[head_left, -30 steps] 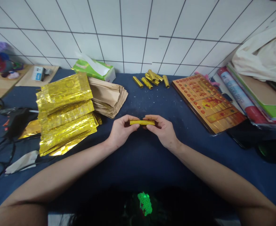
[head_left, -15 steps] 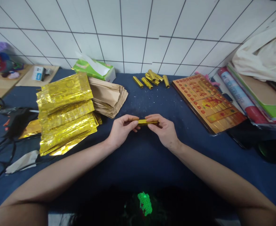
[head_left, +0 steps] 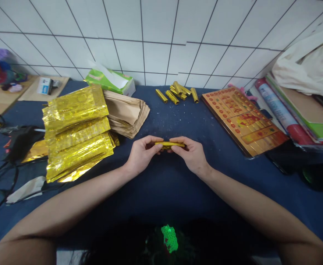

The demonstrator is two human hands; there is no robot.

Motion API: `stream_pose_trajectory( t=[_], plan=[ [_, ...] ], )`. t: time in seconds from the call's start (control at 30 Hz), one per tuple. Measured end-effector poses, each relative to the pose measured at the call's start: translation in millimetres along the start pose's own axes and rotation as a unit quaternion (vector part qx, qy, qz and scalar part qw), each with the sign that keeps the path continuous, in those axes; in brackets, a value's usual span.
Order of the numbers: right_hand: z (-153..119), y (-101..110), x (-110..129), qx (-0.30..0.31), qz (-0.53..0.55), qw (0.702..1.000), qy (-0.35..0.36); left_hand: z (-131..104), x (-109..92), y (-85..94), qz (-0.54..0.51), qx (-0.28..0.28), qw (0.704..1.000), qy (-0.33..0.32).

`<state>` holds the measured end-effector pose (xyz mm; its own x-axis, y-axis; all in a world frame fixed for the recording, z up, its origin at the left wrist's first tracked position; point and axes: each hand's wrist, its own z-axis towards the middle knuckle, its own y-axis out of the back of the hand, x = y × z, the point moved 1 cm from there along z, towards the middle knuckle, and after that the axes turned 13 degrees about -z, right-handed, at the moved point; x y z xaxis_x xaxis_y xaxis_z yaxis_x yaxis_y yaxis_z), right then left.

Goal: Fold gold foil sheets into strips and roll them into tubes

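Note:
Between my two hands lies a small gold foil paper roll [head_left: 166, 144], held level just above the dark blue tabletop [head_left: 169, 184]. My left hand [head_left: 143, 151] pinches its left end between thumb and fingers. The right end is pinched in the same way by my right hand [head_left: 191, 152]. Fingertips cover both ends of the roll. Beyond my hands, near the wall, several finished-looking gold foil rolls [head_left: 179, 91] lie in a loose heap. To the left are fanned gold foil sheets [head_left: 78, 136], with a stack of brown paper [head_left: 128, 114] beside them.
A green tissue box [head_left: 109, 80] stands against the tiled wall [head_left: 158, 33]. On the right lie a flat orange-gold printed pack [head_left: 244, 119], a red and blue tube [head_left: 281, 110] and a cloth bag [head_left: 313, 62]. Black cables [head_left: 1, 176] run along the left side.
The gold roll has turned a little between my fingers, showing more of its folded underside. My fingers have shifted slightly along it; the other things have stayed in place.

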<state>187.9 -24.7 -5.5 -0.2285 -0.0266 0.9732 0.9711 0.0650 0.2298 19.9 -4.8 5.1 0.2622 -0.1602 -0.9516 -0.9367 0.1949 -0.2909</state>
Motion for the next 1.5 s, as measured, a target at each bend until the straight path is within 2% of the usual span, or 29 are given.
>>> stream_pose_trajectory(
  t=[0.13, 0.37, 0.67, 0.83, 1.1, 1.3, 1.43, 1.5],
  plan=[
    [-1.2, -1.3, 2.3, 0.012, 0.005, 1.000, -0.021, -1.9, 0.3, -0.3, 0.018, 0.017, 1.000, -0.004],
    [-2.6, -3.1, 5.0, 0.025, -0.005, 1.000, 0.000, -4.7, 0.6, -0.3, 0.060, 0.062, 0.996, -0.026],
    [-2.7, -2.1, 4.8, 0.017, -0.002, 1.000, 0.003, -4.6, -3.9, -3.9, 0.009, 0.039, 0.999, -0.018],
    [-0.6, -1.1, 5.4, -0.014, 0.010, 1.000, 0.010, -2.4, -4.7, -2.8, -0.002, 0.019, 1.000, -0.018],
    [-2.4, -0.8, 5.5, -0.012, 0.019, 0.999, 0.028, -2.6, -4.5, -1.0, -0.005, 0.011, 1.000, -0.027],
    [0.7, 0.3, 4.4, -0.030, 0.055, 0.998, 0.010, -0.8, -3.4, 0.8, -0.011, -0.002, 0.999, -0.052],
    [4.9, 2.5, 2.8, -0.054, 0.113, 0.992, -0.024, 0.1, -4.1, 2.3, 0.006, -0.014, 0.997, -0.078],
    [6.3, 3.0, 2.2, -0.046, 0.138, 0.988, -0.045, -0.1, -4.7, 2.8, 0.029, -0.015, 0.995, -0.096]
  ],
)
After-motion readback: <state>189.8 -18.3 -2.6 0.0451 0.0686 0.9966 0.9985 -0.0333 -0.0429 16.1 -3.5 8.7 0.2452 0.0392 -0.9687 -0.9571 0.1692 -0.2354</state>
